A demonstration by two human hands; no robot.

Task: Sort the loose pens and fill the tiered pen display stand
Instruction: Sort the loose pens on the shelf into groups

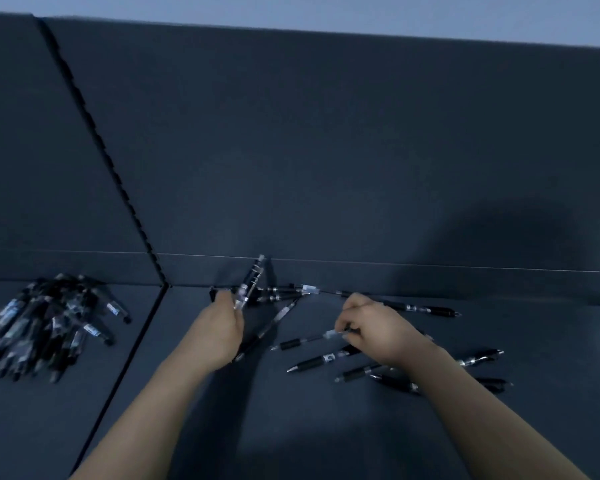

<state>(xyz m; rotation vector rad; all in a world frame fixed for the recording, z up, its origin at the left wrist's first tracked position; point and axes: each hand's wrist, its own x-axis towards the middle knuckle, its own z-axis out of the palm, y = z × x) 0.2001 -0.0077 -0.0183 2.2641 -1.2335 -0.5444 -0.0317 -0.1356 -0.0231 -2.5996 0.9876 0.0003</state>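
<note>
Across the middle and right of the mat (309, 438), loose pens (312, 362) lie scattered, thickest at the foot of the upright back panel (326, 150), which closes off the far side. A heap of pens (49, 323) fills the left. The mat's near strip lies open.

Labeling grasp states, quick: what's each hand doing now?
Left hand: grips a bunch of pens.
Right hand: pinches a single pen.
</note>
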